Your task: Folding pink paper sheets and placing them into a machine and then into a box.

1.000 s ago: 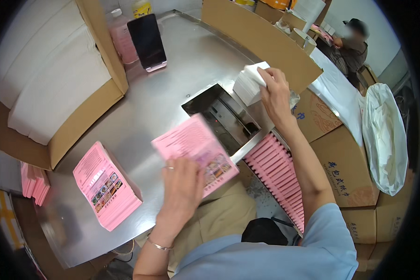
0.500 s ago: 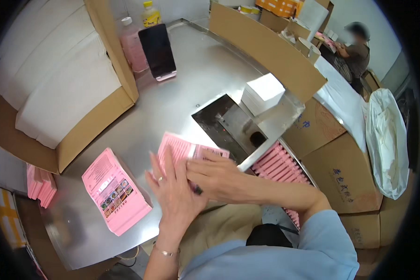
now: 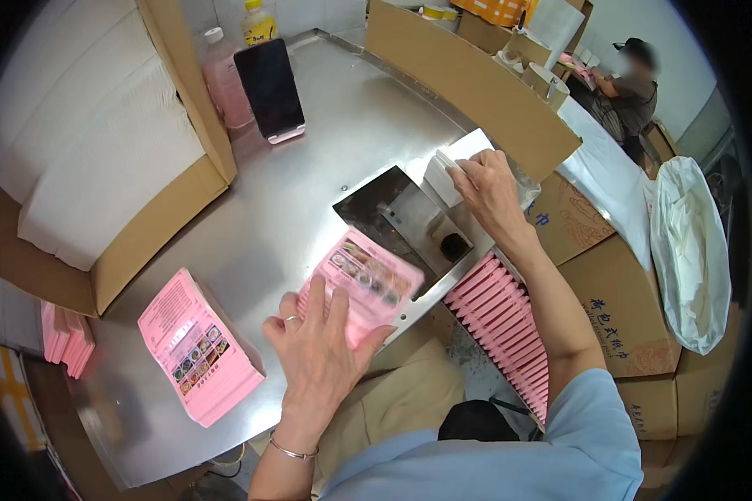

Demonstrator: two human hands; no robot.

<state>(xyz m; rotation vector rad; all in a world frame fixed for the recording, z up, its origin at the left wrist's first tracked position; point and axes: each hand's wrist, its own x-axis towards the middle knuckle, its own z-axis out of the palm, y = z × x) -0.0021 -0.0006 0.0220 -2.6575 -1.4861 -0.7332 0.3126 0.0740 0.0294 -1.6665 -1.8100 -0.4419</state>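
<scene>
My left hand [image 3: 316, 355] grips a pink printed packet [image 3: 376, 275] by its near end, fingers spread over the top and thumb along the edge. The packet is tilted and a little blurred beside the dark rectangular opening [image 3: 380, 200] in the metal table. At the opening's far right, my right hand [image 3: 486, 188] has its fingers closed on the near edge of a stack of white paper pieces [image 3: 443, 179]. Its fingertips are partly hidden, so how many pieces they pinch cannot be told. A thick pile of pink printed packets [image 3: 205, 351] lies left of my left hand.
Pink packets fill a long box [image 3: 501, 326] below the table's right edge. A phone on a stand [image 3: 269, 90] and bottles [image 3: 224, 75] stand at the back. An open carton of white paper [image 3: 92, 150] is at left, brown cartons [image 3: 614, 301] at right. Another person [image 3: 635, 92] sits far right.
My right hand has left the pink packet and reached up and right to the white stack. My left hand keeps the packet, which has turned and moved slightly right.
</scene>
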